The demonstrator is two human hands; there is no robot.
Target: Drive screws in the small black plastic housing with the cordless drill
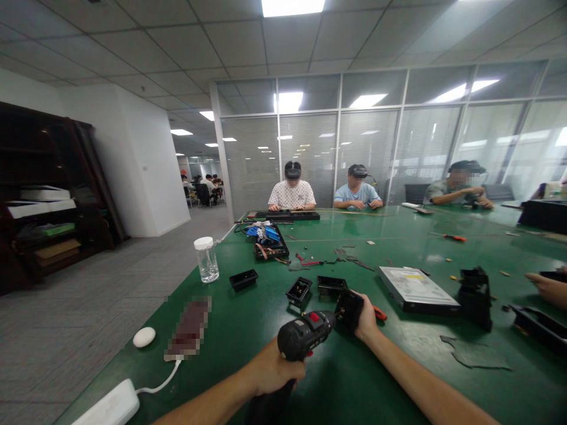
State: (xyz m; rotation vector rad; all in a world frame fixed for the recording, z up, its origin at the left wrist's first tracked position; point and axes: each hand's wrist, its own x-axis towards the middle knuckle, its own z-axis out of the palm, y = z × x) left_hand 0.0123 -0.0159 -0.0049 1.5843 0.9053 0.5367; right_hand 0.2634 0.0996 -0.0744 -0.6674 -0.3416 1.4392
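Note:
My left hand (278, 367) is wrapped round the grip of a black cordless drill (305, 336) with a red switch on top. The drill points right, its tip at a small black plastic housing (349, 308). Whether the bit touches a screw is too small to make out. My right hand (367, 316) holds that housing tilted up, with the fingers partly hidden behind it. Just beyond, similar black housings lie on the green table: one (299, 291) with metal parts inside and another (332, 285) beside it. An orange-handled tool (380, 313) lies behind my right hand.
Left are an empty black tray (243, 280), a clear jar (207, 262), a phone (189, 327) on a white cable, a white round case (144, 337) and a power bank (110, 407). Right lies a disc drive (416, 288). Several people sit around the table; a co-worker's hand (549, 289) is far right.

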